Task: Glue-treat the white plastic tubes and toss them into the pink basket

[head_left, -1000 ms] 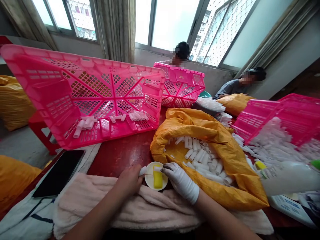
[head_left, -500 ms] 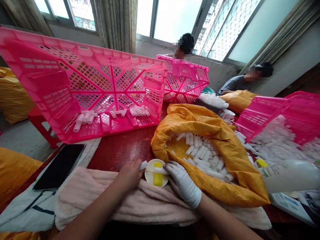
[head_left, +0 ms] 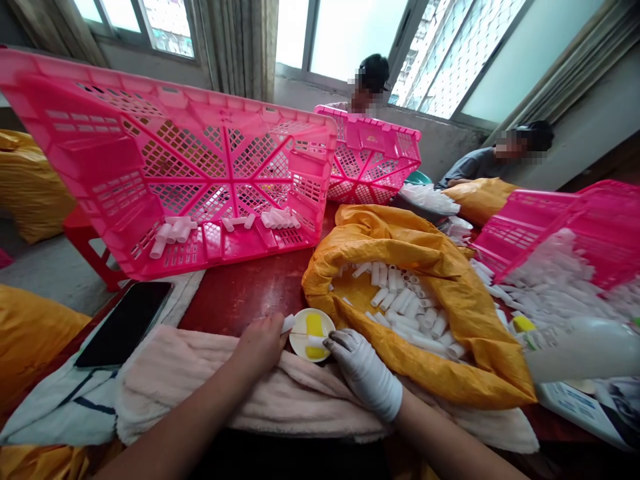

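Observation:
Bare, my left hand [head_left: 261,345] is closed on a short white plastic tube [head_left: 288,324] at the left of a small white dish [head_left: 301,325]. A thin stick-like line runs from near these fingers over the dish; I cannot tell what it is. My right hand [head_left: 364,370], in a white glove with darkened fingertips, pinches another white tube [head_left: 315,342]. That tube lies across the lower part of the yellow sponge [head_left: 314,324] in the dish. To the right, an open orange woven sack [head_left: 415,250] holds many similar tubes [head_left: 403,302].
A pink basket [head_left: 230,180] stands on its side behind, several tubes on its lower wall. A phone [head_left: 125,325] lies at left on cloth; a pink towel [head_left: 200,373] lines the front edge. A clear bottle [head_left: 583,347] lies right. Two people sit beyond.
The right hand's tube has moved from the upper part of the sponge to its lower part. My left hand still holds its tube. The camera view has shifted slightly.

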`<act>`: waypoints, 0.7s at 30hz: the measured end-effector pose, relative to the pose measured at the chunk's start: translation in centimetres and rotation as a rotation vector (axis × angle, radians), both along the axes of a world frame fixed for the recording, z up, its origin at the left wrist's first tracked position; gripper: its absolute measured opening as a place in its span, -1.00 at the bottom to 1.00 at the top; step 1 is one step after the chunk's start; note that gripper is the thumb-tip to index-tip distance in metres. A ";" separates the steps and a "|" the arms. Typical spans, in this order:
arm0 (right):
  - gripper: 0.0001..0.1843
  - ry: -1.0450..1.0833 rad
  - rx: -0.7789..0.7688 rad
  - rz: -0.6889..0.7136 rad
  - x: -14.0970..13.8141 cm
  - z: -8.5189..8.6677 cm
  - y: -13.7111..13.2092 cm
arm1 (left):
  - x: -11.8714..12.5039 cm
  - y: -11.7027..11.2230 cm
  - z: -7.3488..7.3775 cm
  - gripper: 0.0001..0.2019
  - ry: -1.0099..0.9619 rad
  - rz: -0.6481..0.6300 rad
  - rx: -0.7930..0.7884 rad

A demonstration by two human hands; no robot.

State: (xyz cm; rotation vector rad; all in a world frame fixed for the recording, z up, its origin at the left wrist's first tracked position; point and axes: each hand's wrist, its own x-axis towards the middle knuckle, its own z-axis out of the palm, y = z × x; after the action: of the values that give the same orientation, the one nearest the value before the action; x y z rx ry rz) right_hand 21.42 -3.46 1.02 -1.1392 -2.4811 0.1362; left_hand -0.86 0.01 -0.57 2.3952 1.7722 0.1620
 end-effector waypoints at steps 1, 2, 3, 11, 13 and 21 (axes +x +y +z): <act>-0.73 -0.001 -0.001 0.008 0.0 -0.1 -0.1 | 0.0 0.0 0.0 -0.76 0.000 -0.002 -0.003; -0.73 0.013 -0.004 0.009 0.0 -0.1 -0.1 | 0.0 0.0 0.0 -0.77 0.000 -0.001 -0.007; -0.73 0.039 -0.007 -0.001 0.0 -0.2 -0.1 | 0.0 0.0 0.0 -0.77 0.000 0.002 -0.010; -0.79 0.023 0.047 -0.011 -0.2 -0.2 -0.3 | 0.1 0.0 0.5 -0.72 0.008 0.012 -0.051; -0.84 -0.075 0.056 0.043 -0.5 0.1 -0.5 | 0.3 0.0 0.7 -0.72 0.006 0.020 -0.071; -0.83 0.233 -0.047 0.126 -2.3 1.4 -0.2 | 0.1 0.2 1.8 -0.72 -0.046 0.051 -0.114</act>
State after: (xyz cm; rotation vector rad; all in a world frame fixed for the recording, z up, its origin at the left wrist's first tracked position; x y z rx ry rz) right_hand 19.15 -3.65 2.43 -0.9270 -2.3509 0.3440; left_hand -0.78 0.26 1.21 2.2511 1.7737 0.1182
